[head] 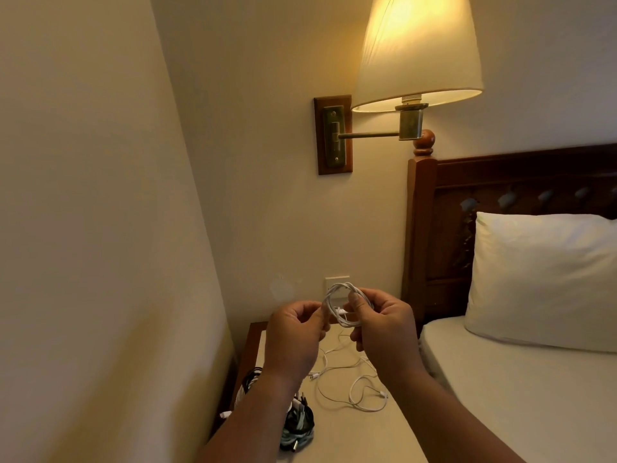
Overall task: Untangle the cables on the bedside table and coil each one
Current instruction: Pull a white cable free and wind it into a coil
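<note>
White coil (347, 307): small loop of several turns, held in the air at lower centre of the frame, above the far end of the bench (360, 439), pinched from both sides; a white plug end showing inside the loop.
Left hand (293, 339): left of the coil, fingers (312, 317) curled, thumb and forefinger pinching the loop's left side.
Right hand (384, 332): right of the coil, thumb and forefinger pinching the loop's right side, other fingers curled beneath.
Loose white cables (350, 385): sprawled in open, crossing loops on the bench below the hands, small connectors at some ends; a thin strand hanging from the coil toward them.
Dark bundle (297, 426): coiled, lower left of the bench, partly hidden by the left forearm, a metal plug tip at its near side.
Black coil (250, 379): at the bench's left edge, just beyond the dark bundle.
Wall socket (337, 282): pale plate directly behind the coil.
Bed (517, 379): right of the bench, pale sheet, white pillow (541, 279), dark wooden headboard (500, 182).
Lamp (417, 51): lit, cream shade, upper right of centre, on a brass arm from a wooden wall plate (334, 135).
</note>
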